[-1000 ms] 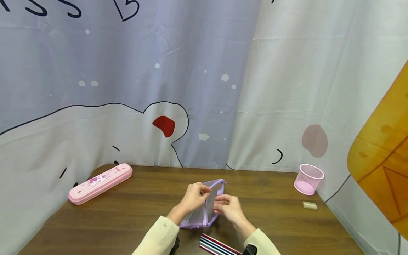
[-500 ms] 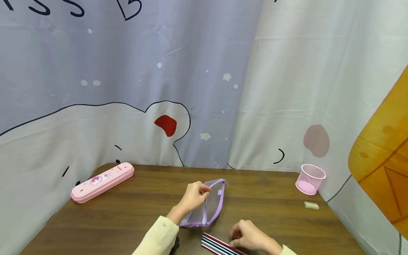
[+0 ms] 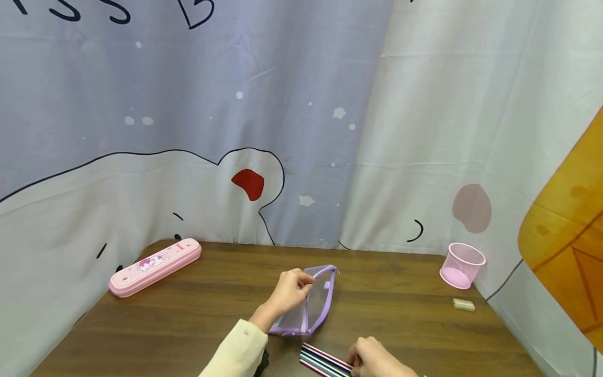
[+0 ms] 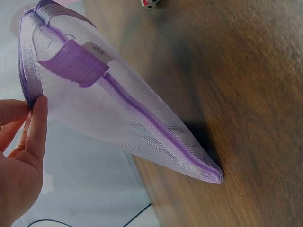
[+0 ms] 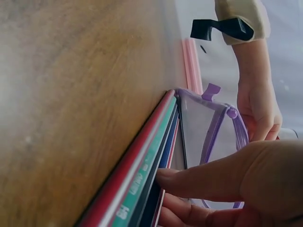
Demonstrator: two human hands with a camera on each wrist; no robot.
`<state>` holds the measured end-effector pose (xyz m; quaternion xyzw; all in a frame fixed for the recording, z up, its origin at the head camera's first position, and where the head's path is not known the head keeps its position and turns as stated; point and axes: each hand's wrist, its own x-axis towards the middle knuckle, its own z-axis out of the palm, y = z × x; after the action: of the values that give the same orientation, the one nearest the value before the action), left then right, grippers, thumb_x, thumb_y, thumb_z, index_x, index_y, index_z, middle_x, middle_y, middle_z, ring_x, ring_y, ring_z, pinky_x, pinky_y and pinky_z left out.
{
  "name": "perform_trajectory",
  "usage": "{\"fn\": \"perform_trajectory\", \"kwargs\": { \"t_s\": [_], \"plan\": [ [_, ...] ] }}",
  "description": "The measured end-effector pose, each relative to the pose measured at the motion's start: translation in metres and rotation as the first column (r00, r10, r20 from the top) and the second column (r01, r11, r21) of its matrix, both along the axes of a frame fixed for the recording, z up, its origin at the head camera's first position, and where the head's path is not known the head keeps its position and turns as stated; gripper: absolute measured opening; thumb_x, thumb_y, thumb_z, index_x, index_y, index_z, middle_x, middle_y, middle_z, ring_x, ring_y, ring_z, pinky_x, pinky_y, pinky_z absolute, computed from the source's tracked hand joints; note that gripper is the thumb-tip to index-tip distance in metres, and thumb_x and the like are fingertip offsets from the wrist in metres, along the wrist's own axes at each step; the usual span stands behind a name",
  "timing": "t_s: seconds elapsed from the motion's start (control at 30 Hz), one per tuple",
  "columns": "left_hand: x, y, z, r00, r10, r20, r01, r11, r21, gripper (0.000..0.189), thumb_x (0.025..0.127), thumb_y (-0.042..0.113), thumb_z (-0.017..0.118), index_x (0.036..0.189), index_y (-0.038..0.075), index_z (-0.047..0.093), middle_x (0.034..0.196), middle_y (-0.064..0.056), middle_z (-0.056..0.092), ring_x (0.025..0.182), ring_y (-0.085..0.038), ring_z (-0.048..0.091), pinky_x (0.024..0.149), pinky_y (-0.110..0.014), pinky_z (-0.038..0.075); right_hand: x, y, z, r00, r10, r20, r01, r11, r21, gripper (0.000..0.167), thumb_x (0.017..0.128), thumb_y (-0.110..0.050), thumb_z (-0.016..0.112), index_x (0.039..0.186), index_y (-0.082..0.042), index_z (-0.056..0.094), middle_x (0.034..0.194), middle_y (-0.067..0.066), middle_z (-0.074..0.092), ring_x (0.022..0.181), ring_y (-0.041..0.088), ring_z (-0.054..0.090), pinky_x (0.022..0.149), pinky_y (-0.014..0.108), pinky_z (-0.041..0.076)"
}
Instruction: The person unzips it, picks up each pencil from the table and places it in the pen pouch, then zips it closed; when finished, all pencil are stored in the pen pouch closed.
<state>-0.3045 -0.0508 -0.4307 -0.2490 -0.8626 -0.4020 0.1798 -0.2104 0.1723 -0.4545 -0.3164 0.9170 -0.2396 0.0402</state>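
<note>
My left hand pinches the purple-trimmed rim of a see-through mesh zip pouch, whose mouth gapes toward the right. Up close in the left wrist view, thumb and fingers hold the edge of the pouch near its purple tab. Lower right, my right hand is at the near end of several striped pencils lying side by side on the table. In the right wrist view the thumb and curled fingers pinch the pencils, one green and marked HB; the fingertips behind them are partly hidden.
A pink pencil case lies at the back left of the wooden table. At the right stand a pink mesh cup and, nearer, a small pale eraser. A printed curtain hangs behind.
My right hand has left the pouch's edge and come down and toward me to the pencils. The left hand still holds the rim. The view has shifted slightly.
</note>
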Motion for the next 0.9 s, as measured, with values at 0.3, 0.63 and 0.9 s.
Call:
{"fn": "perform_trajectory", "kwargs": {
  "t_s": [0.3,0.63,0.9],
  "plan": [
    [-0.001,-0.002,0.001,1.0,0.003,-0.002,-0.003,1.0,-0.008,0.014,0.073,0.001,0.061,0.084,0.002,0.07,0.075,-0.005,0.062,0.061,-0.008,0.056,0.054,-0.014,0.043,-0.004,0.001,-0.001,1.0,0.011,-0.01,-0.011,1.0,0.007,0.012,0.06,0.0,0.066,0.064,-0.01,0.062,0.053,-0.009,0.055,0.05,-0.009,0.039,0.048,0.012,0.036],
    [-0.003,-0.006,0.002,1.0,0.019,-0.009,-0.019,1.0,-0.02,0.013,0.074,0.002,0.062,0.084,0.003,0.07,0.072,-0.005,0.061,0.06,-0.007,0.055,0.054,-0.014,0.042,-0.005,0.008,0.008,0.998,0.057,0.002,-0.057,0.997,-0.043,0.014,0.062,0.001,0.065,0.069,-0.01,0.064,0.057,-0.008,0.058,0.054,-0.009,0.043,0.05,0.012,0.038],
    [-0.005,-0.007,0.002,0.999,0.038,-0.023,-0.039,0.999,-0.018,0.013,0.073,0.002,0.063,0.083,0.003,0.07,0.071,-0.003,0.06,0.059,-0.006,0.054,0.053,-0.013,0.042,-0.01,0.033,0.033,0.983,0.157,0.099,-0.131,0.965,-0.229,0.015,0.071,0.0,0.064,0.085,-0.004,0.065,0.064,0.001,0.063,0.055,-0.008,0.049,0.047,0.017,0.045]
  ]
}}
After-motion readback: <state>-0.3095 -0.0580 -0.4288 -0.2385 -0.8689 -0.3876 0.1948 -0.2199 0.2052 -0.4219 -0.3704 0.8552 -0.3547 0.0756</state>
